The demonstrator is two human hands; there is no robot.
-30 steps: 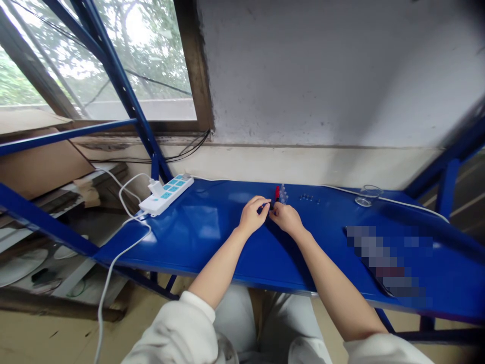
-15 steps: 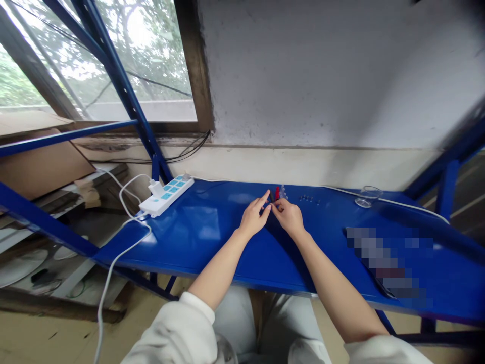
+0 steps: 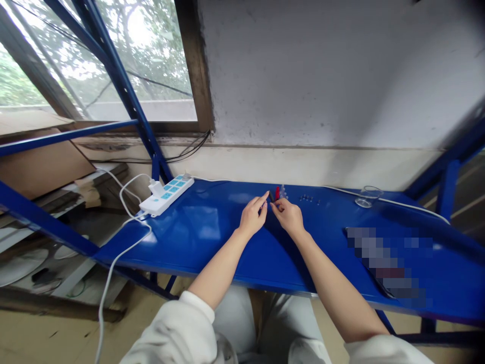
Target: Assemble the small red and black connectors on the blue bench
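Observation:
My left hand (image 3: 253, 217) and my right hand (image 3: 289, 216) meet over the middle of a blue metal shelf (image 3: 212, 237). Both are closed in a pinch around a small dark part (image 3: 270, 198) that I cannot make out. My left index finger points toward it. Just beyond the fingertips stand a small red piece (image 3: 277, 192) and some clear plastic pieces (image 3: 283, 193). A row of tiny dark parts (image 3: 309, 199) lies on the shelf to the right of them.
A white power strip (image 3: 165, 194) with a white cable (image 3: 113, 263) lies at the shelf's left end. A clear glass cup (image 3: 367, 196) stands at the back right by a thin white wire (image 3: 409, 203). A wall and window rise behind.
Both hands have shifted slightly away from me toward the red piece. My left index finger has stretched out from a curled position.

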